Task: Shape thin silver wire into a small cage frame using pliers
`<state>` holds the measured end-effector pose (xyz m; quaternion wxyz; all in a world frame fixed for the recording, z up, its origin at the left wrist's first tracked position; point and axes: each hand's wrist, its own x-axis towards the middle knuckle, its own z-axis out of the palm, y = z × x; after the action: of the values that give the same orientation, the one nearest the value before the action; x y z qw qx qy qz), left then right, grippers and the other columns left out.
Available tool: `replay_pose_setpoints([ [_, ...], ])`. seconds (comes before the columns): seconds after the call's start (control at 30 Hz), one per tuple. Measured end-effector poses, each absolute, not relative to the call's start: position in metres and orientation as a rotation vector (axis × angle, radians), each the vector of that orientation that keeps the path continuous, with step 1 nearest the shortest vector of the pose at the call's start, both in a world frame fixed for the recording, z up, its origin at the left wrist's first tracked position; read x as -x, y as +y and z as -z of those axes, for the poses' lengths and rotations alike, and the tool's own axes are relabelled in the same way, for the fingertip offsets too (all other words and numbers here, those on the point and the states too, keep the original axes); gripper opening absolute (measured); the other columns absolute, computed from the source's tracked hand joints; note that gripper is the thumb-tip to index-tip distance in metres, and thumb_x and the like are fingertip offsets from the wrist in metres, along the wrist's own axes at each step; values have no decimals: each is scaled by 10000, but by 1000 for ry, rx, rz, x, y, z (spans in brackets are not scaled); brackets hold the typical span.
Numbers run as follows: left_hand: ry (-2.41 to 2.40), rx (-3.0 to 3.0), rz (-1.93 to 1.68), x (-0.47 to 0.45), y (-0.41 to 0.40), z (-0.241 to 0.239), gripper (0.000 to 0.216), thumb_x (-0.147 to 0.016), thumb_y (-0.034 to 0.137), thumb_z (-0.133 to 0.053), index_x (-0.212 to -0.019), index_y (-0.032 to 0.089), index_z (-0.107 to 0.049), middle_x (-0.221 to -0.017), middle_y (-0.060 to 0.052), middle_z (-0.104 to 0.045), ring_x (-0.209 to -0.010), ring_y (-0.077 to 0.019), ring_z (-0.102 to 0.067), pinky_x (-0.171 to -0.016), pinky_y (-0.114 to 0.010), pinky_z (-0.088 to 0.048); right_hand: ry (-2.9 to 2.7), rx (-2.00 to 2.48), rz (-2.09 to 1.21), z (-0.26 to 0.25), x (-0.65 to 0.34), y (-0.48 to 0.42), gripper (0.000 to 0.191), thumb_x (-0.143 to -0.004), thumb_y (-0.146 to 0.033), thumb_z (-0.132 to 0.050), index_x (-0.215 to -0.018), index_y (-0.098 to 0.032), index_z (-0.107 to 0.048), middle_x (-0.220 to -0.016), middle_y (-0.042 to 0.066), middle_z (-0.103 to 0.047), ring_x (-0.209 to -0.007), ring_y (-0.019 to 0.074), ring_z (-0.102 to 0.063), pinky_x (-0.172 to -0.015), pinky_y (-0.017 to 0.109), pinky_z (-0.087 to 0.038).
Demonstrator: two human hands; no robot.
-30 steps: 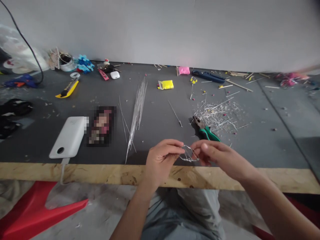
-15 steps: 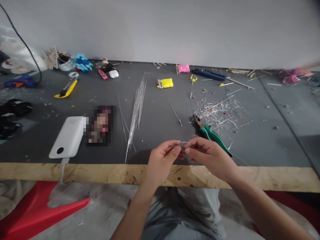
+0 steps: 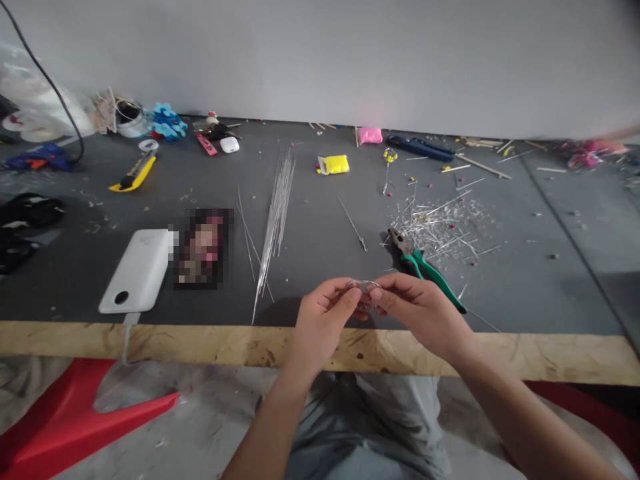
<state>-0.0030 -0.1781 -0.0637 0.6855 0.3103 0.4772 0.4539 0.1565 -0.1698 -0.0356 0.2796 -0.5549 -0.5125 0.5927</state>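
Observation:
Between my two hands is a piece of thin silver wire (image 3: 367, 283), bent into small curves; my fingers cover much of it. My left hand (image 3: 327, 310) pinches its left side with thumb and forefinger. On the other side, my right hand (image 3: 417, 307) grips the wire the same way. Both hands are just above the table's front edge. Pliers with green handles (image 3: 433, 277) lie just beyond my right hand. A short twisted wire (image 3: 354, 227) rests past my fingertips, and a bundle of long straight wires (image 3: 275, 217) is to the left.
Wire offcuts (image 3: 435, 223) are scattered behind the pliers. Yellow clay (image 3: 333, 165), pink clay (image 3: 371, 135) and a wire piece with yellow bits (image 3: 389, 157) lie farther back. Leftward are a white power bank (image 3: 137, 270), a pixelated item (image 3: 204, 248) and a yellow cutter (image 3: 135, 172).
My hands stay at nearly the same place, still on the wire. My right fingers have shifted slightly around it. The whole view has moved a little.

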Motion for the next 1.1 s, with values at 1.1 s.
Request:
replay_pose_setpoints([
  [1.1, 1124, -747, -1037, 6, -185, 59, 114, -834, 269, -615, -838, 201, -706, -731, -5, -707, -677, -127, -657, -603, -226, -529, -1291, 1393, -1662, 35, -151, -179, 161, -857, -363, -609, -852, -213, -664, -784, 3, -688, -752, 149, -632, -705, 286, -503],
])
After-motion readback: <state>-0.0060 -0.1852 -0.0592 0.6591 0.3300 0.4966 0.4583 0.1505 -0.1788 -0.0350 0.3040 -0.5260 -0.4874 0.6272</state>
